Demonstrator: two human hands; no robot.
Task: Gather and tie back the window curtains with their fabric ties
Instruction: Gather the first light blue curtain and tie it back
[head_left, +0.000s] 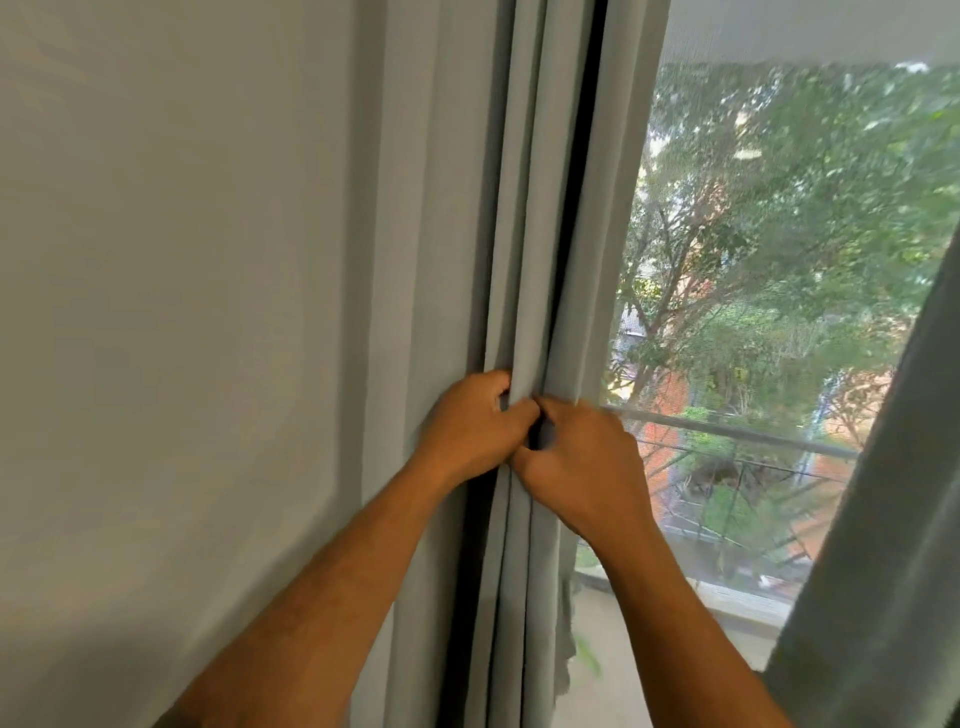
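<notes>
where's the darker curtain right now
In the head view, the darker grey-green fabric curtain hangs at the far right edge, right of the window and apart from both hands.

The curtain (524, 234) was a plain, pale grey-green with no pattern, and the deep folds in it looked almost black. The wall (182, 286) beside it was a soft pale grey, and a second curtain (872, 545) at the right edge was a darker grey-green. Through the window (779, 260), the trees were bright green, with bits of orange-red brick showing behind them.
</notes>
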